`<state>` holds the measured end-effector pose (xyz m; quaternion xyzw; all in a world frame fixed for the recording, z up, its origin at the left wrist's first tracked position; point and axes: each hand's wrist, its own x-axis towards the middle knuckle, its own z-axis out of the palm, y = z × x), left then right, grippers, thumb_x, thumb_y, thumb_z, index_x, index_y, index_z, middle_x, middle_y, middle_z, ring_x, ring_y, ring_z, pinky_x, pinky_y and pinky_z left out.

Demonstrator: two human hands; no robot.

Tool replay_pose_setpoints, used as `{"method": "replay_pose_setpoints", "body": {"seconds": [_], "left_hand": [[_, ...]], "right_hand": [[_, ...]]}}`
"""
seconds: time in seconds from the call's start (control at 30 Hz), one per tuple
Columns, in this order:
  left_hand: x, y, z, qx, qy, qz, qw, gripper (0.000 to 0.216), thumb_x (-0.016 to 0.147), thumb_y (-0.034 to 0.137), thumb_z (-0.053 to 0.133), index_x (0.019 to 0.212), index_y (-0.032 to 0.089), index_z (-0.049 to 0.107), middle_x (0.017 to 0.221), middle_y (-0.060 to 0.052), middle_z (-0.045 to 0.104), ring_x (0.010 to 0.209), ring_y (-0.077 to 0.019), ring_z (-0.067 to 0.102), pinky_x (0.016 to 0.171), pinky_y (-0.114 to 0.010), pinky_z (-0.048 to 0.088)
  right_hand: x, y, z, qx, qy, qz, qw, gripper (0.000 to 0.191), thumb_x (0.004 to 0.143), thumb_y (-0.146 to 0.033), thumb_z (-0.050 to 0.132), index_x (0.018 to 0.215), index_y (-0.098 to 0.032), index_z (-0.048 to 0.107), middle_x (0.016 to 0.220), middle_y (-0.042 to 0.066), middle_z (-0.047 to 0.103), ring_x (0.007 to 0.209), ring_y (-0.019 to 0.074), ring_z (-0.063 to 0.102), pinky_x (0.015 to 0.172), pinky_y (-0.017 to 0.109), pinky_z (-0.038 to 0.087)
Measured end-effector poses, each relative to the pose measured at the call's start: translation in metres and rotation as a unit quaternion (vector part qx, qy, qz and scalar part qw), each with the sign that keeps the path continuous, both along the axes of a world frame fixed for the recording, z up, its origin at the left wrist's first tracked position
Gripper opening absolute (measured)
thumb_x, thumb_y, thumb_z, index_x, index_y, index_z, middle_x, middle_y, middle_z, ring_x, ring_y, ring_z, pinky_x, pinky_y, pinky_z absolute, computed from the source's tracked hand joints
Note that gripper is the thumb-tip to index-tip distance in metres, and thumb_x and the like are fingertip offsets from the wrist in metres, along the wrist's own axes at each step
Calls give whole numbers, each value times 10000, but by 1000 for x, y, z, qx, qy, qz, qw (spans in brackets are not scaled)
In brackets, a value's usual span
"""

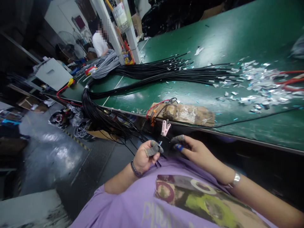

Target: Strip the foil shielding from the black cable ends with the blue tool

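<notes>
My left hand is closed just above my purple shirt, its taped fingertips pinching thin black wires that hang off the table edge. My right hand, fingertips wrapped in grey and blue tape, is curled close beside it; what it holds is hidden. A large bundle of black cables lies across the green table and droops over its near edge. A pink clip hangs from the edge right above my hands.
A taped brown block with red and black leads sits at the table edge. Scraps of cut foil and tape litter the right side. Grey cables lie further back. A person in white stands far off. Wet floor lies left.
</notes>
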<state>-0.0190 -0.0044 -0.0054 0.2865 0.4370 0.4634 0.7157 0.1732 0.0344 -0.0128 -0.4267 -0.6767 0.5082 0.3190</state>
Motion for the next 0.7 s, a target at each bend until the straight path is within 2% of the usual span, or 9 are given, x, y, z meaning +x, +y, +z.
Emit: {"method": "replay_pose_setpoints", "body": {"seconds": [0.1,0.2,0.33,0.47,0.57,0.7], "left_hand": [[2,-1,-5,-6,33,-18,999,488,528,528,793,668,154,512,401,54,496,304,-39,347,315,-165,176],[2,-2,-8,-8,61,-53,997,521,524,566,783,678,155,502,429,44,542,307,-47,397,321,-162,243],[3,-2,-4,-3,123,-99,988,527,568,601,747,711,144,526,498,10,602,354,-69,492,355,-165,296],[3,2,1,-22,136,-155,978,558,572,625,728,777,130,572,545,-12,628,390,-81,524,386,-176,329],[4,5,1,-54,130,-193,971,561,545,633,736,733,131,569,474,13,578,348,-67,462,373,-179,315],[7,6,1,-38,155,-161,974,536,510,606,768,647,139,542,406,47,502,323,-43,391,353,-169,260]], "right_hand": [[-6,0,12,-91,70,6,993,238,761,-436,559,762,-199,585,771,34,650,721,187,586,692,324,486],[-12,-1,22,-172,116,25,978,340,727,-527,606,737,-189,572,708,8,601,629,142,519,616,291,445],[-19,-2,25,-268,153,32,951,433,653,-595,668,694,-181,549,598,-40,517,483,76,351,467,235,298],[-19,-4,19,-273,163,30,948,448,622,-588,708,680,-172,550,572,-52,494,476,64,321,457,229,253],[-17,-5,17,-259,172,33,950,439,649,-582,698,694,-168,561,586,-47,511,485,65,332,455,228,249],[-15,-7,18,-275,183,25,944,436,628,-565,728,695,-166,564,567,-61,491,474,57,309,446,224,224]]}}
